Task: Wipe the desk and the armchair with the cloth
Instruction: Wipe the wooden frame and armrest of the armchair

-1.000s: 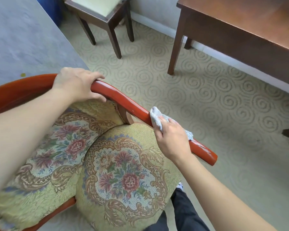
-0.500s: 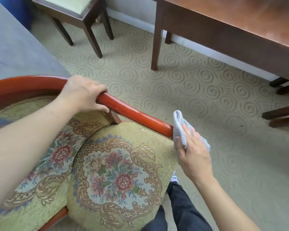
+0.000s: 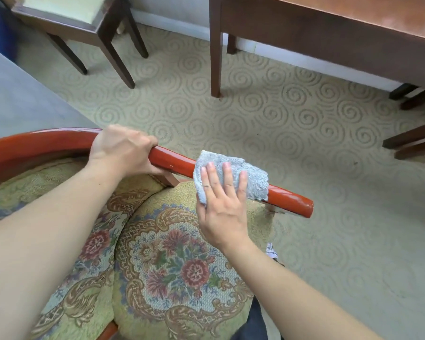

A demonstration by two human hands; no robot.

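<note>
On the glossy red armrest (image 3: 290, 197), fluffy grey cloth (image 3: 253, 177) now lies draped, moved up from its end, right hand (image 3: 221, 212) pressing flat, fingers spread; left hand (image 3: 123, 150) still grips the curved rail of the armchair (image 3: 177, 266).

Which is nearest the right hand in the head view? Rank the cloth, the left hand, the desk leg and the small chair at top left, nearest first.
1. Cloth: directly under the right hand, on the red armrest.
2. Left hand: to the left, gripping the same armrest.
3. Desk leg: ahead, on the carpet.
4. Small chair: farthest, at top left.
</note>
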